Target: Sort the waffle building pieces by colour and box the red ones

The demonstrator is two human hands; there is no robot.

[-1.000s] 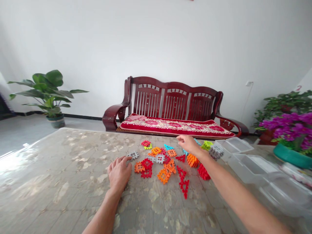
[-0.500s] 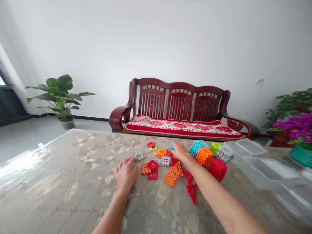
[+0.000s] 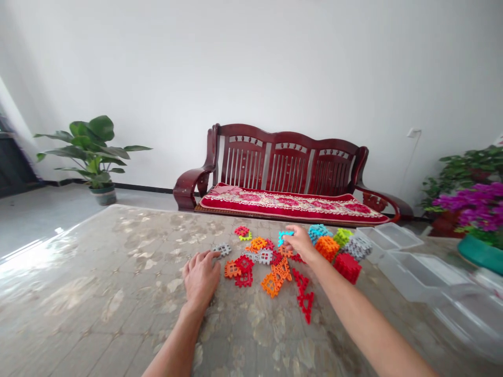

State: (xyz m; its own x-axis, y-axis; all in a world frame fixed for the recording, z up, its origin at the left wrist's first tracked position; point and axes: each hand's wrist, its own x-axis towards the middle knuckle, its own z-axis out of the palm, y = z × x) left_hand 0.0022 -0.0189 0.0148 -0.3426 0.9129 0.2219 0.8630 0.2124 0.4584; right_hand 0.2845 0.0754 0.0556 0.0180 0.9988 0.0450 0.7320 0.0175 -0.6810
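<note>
My right hand [image 3: 299, 242] pinches a blue notched plastic building tile [image 3: 283, 238] above the far side of the loose pieces. My left hand [image 3: 201, 275] rests on the table with its fingers spread, the fingertips beside a grey tile [image 3: 222, 250]. Between the hands lie loose tiles: orange [image 3: 232, 269], red [image 3: 244, 280], grey [image 3: 265, 256] and a red triangular pair [image 3: 305, 305]. Right of my right hand stand sorted stacks in blue [image 3: 319, 232], orange [image 3: 327, 248], green [image 3: 343, 237], grey [image 3: 359, 246] and red [image 3: 348, 267].
Clear plastic boxes [image 3: 412, 277] stand along the table's right side. A patterned cloth [image 3: 118, 293] covers the table. Beyond it is a wooden bench [image 3: 288, 162] with a red cushion [image 3: 291, 204]. Purple flowers [image 3: 471, 204] are at the right, a potted plant [image 3: 102, 195] at the left.
My right hand has moved slightly right with the blue tile, which now shows more fully. An orange piece below it has come into sight. My left hand has stayed put.
</note>
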